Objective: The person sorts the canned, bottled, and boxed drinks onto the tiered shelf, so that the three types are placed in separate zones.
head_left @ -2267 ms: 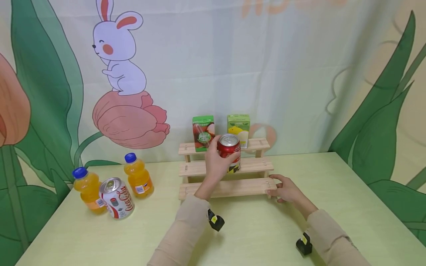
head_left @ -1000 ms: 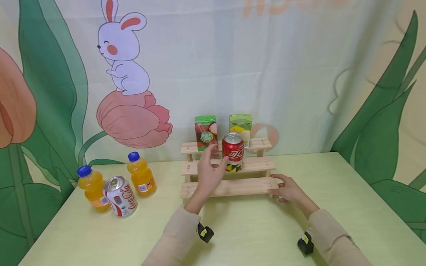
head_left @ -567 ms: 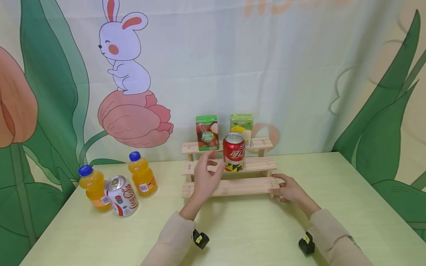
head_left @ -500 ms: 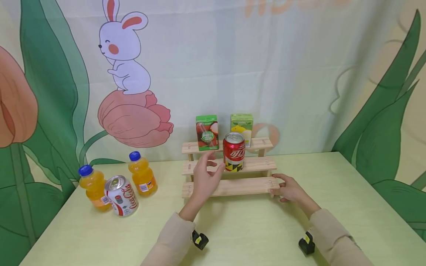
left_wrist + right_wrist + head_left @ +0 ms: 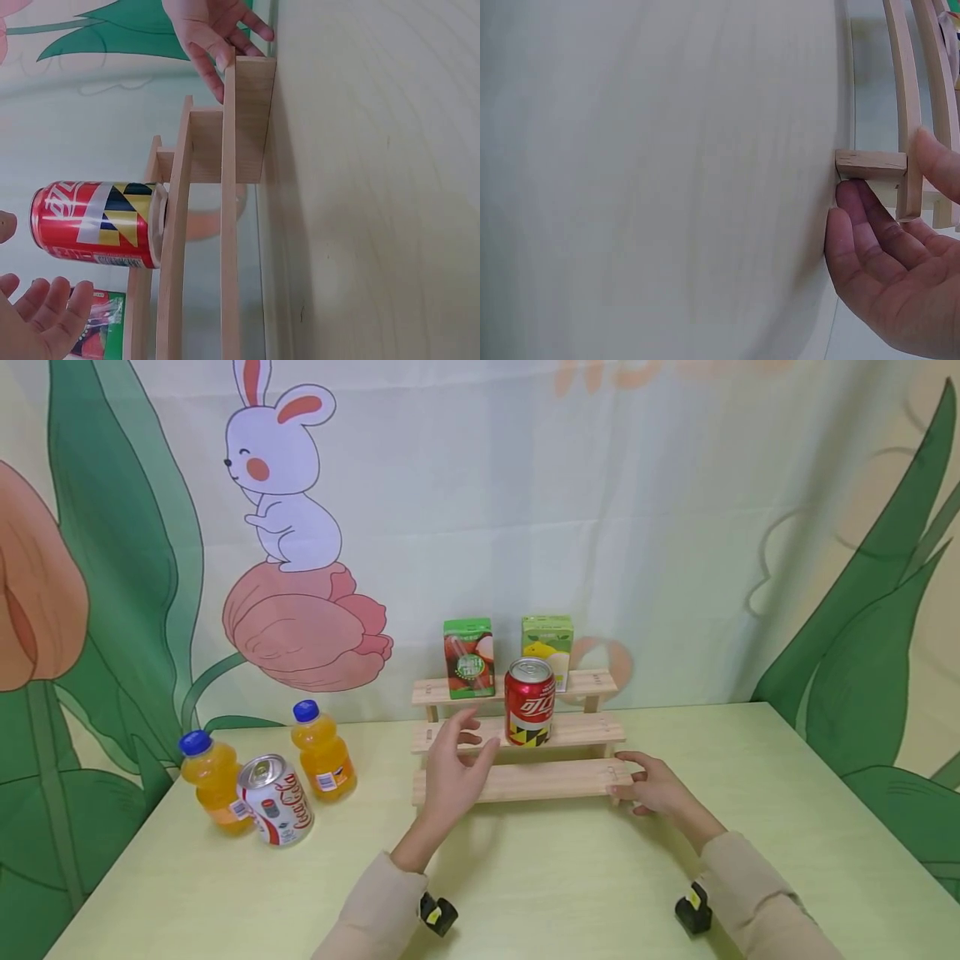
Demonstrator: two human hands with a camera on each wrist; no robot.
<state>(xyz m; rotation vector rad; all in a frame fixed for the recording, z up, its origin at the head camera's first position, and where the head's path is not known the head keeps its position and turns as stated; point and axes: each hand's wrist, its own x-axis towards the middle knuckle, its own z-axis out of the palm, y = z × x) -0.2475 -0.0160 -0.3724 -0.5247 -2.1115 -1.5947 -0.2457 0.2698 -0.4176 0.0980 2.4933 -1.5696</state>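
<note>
- Since its flat base rests on the middle step, the red can (image 5: 530,703) stands upright unaided, roughly midway along that step, printed side toward me.
- Wooden rack (image 5: 525,781), three steps, rising toward the far side; the stepping presumably lets goods behind show above those in front.
- Left hand (image 5: 457,772): just left of the can and apart from it, thumb and fingers parted and loosely bent, holding nothing; the gap looks about right for a can's girth.
- Right hand (image 5: 656,785): grips the right end of the lowest step, thumb on top, fingers bent around by the leg, probably to steady the rack.
- Red-and-green carton (image 5: 469,660), upright on the top step, far left of the can.
- Yellow-green carton (image 5: 547,635), same step, to the right, partly hidden by the can; the space between suggests deliberate separation.
- White can (image 5: 275,802), upright on the table (image 5: 555,877) at left, near two blue-capped orange bottles (image 5: 325,756); grouped, I'd judge, as stock within the left hand's reach.
- Printed curtain (image 5: 675,527), hanging beyond the table, seemingly as backdrop.
</note>
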